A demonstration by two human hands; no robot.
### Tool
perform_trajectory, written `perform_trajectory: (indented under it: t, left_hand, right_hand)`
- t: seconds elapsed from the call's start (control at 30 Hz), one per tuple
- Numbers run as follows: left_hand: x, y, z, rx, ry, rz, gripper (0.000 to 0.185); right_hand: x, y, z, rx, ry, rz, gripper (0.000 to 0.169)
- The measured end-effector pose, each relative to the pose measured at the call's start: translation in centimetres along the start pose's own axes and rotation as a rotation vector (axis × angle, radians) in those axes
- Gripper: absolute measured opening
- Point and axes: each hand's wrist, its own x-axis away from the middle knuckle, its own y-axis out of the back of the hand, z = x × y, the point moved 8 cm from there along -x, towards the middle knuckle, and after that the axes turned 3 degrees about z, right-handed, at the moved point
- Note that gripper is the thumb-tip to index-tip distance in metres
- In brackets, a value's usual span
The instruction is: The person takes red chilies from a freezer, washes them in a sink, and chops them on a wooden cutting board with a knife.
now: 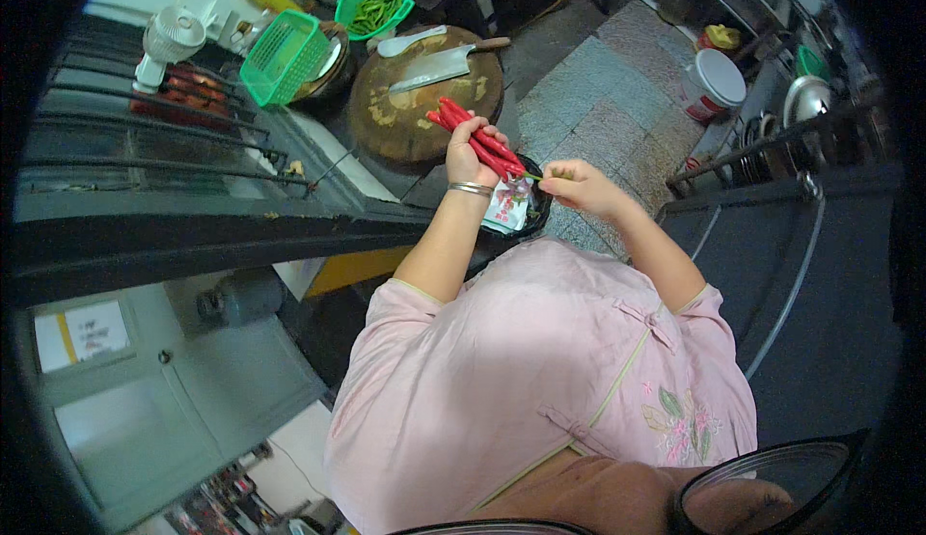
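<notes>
My left hand (470, 151), with metal bangles at the wrist, is closed around a bunch of long red chili peppers (481, 138). At the lower right end of the bunch, my right hand (575, 186) pinches a green chili stem (534, 176) between thumb and fingers. Under both hands is a bin with a black liner (541, 209), holding a white printed packet (504, 213) and scraps. Beyond my left hand, a cleaver (434, 70) and a white spoon-shaped utensil (409, 41) lie on a round wooden chopping block (376, 126).
A green colander (346, 1) of green chilies and a green plastic basket (271, 65) stand behind the block, near a small white fan (172, 39). Metal bars (166, 137) run along the left. A white lidded bucket (712, 83) and a rack with pans stand right.
</notes>
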Motion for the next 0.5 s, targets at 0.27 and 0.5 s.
perform_trajectory:
  t: [0.27, 0.5]
  left_hand:
    - [-0.9, -0.5, -1.8, -0.121, -0.217, 0.002, 0.029]
    - [-2.6, -1.1, -3.6, 0.025, -0.123, 0.093, 0.029]
  right_hand:
    - [-5.2, 1.7, -0.4, 0.067, -0.065, 0.056, 0.03]
    - [-7.6, -0.6, 0.0, -0.398, -0.129, 0.206, 0.025]
